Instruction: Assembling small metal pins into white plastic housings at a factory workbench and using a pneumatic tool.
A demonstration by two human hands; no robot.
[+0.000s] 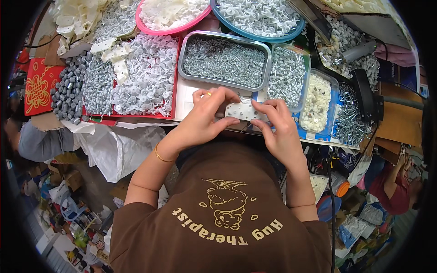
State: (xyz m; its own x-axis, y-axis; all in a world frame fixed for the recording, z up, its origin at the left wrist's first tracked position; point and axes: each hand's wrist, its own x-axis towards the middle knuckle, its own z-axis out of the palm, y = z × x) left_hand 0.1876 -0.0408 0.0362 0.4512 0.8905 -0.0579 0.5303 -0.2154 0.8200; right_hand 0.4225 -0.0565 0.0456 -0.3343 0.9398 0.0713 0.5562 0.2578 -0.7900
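While both hands are working at the front edge of the counter (pixel 185 94), a white perforated block (pixel 241 112) is resting between their fingers (pixel 227 122).

In the head view, the left hand (pixel 207 109) is pinching the block's left end and the right hand (pixel 276 123) is pinching its right end, just in front of a metal tray (pixel 181 61). The step seems to be positioning the block, though its dots are too small to read as holes or heads; the next move probably calls for steady, even pressure from both sides. Behind, the tray is holding small silver fasteners; a pink basin (pixel 157 32) and a blue basin (pixel 273 39) are brimming with white pieces; a red box (pixel 175 93) is carrying white-capped pins; a clear tub (pixel 302 116) is holding cream-coloured bits.
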